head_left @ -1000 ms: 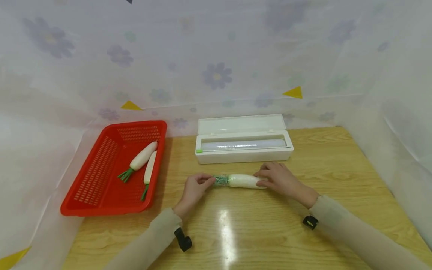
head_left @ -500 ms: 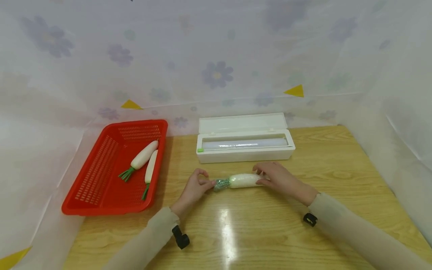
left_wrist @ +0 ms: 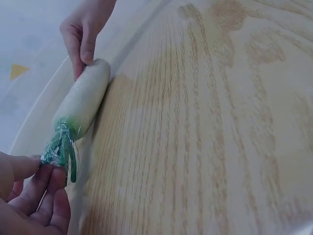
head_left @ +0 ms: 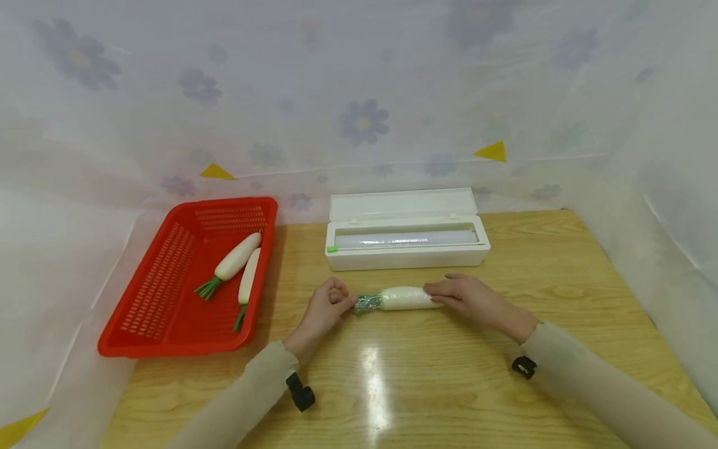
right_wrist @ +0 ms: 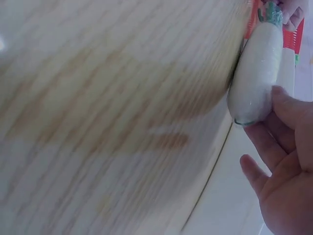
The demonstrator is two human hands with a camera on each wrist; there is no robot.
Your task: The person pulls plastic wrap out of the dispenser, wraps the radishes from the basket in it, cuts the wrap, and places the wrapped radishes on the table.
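Note:
A white radish point(head_left: 405, 299) with green leaf stalks point(left_wrist: 61, 142) lies crosswise on the wooden table point(head_left: 449, 386), clear plastic film around it. The film crinkles and shines over the stalks. My left hand point(head_left: 321, 315) pinches the film-covered stalk end between thumb and fingers. At the opposite, blunt end, my right hand point(head_left: 477, 302) holds the radish; in the right wrist view its thumb point(right_wrist: 283, 100) presses one side while fingers sit under the tip. Behind the radish stands a white cling film box point(head_left: 409, 259), lid up, with a film roll point(head_left: 406, 239) inside.
A red slotted basket point(head_left: 174, 349) occupies the table's left side. Inside lie two more radishes, one whole radish point(head_left: 238, 255) and a second radish point(head_left: 248, 277) along the right wall. A pale flowered curtain point(head_left: 359, 75) surrounds the table at the back and sides.
The left hand's index finger lifted off, and its fingers now pinch the stalk end again. My right hand's fingers have shifted slightly, uncovering more of the radish. Basket and box stay put.

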